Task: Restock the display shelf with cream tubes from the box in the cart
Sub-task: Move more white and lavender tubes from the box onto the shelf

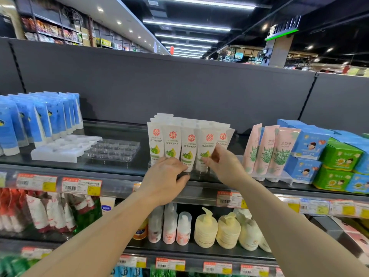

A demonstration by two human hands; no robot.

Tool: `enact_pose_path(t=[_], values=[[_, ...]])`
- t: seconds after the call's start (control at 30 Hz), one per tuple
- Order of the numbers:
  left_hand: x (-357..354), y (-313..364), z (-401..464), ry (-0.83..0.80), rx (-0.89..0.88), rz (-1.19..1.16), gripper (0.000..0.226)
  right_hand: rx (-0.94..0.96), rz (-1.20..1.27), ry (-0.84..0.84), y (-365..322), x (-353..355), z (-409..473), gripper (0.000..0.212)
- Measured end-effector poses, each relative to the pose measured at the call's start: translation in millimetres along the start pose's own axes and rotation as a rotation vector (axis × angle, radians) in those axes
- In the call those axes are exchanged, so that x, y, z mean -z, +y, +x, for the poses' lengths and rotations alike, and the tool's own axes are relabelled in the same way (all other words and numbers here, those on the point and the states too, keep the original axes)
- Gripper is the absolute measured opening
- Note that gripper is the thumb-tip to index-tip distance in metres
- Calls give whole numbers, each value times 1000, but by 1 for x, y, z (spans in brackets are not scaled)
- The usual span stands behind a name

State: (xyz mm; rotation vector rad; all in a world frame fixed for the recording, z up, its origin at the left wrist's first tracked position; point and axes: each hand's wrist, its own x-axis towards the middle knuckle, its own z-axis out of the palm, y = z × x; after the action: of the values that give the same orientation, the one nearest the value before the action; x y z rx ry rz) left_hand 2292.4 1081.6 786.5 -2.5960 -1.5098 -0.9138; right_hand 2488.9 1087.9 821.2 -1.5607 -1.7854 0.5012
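Observation:
Several white cream tubes (188, 143) with red seals and green fruit pictures stand upright in rows on the top display shelf (123, 169). My left hand (166, 177) reaches to the front row and its fingers curl around the foot of a tube near the shelf edge. My right hand (222, 165) pinches the lower part of the rightmost front tube (223, 139), which leans to the right. The box and cart are out of view.
Blue tubes (40, 116) stand at the left, with an empty white tray (63, 146) and a clear plastic tray (113, 149) beside them. Pink tubes (269, 148) and blue and green boxes (339, 156) fill the right. Pump bottles (217, 228) line the shelf below.

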Motion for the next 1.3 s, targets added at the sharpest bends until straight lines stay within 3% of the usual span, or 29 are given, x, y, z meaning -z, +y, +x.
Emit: enact_pose_path(t=[0.2, 0.4, 0.97, 1.13, 1.3], values=[[1, 3, -1, -2, 19, 0, 51, -18, -36, -34, -3, 1, 2, 30], [-1, 4, -2, 15, 16, 10, 54, -97, -108, -26, -5, -3, 4, 15], [2, 7, -1, -39, 56, 27, 55, -117, -37, 78, -9, -7, -8, 33], [17, 7, 2, -152, 66, -72, 57, -92, 28, 142, -12, -6, -18, 37], [36, 2, -18, -97, 86, -139, 49, -109, 0, 215, -25, -11, -41, 49]])
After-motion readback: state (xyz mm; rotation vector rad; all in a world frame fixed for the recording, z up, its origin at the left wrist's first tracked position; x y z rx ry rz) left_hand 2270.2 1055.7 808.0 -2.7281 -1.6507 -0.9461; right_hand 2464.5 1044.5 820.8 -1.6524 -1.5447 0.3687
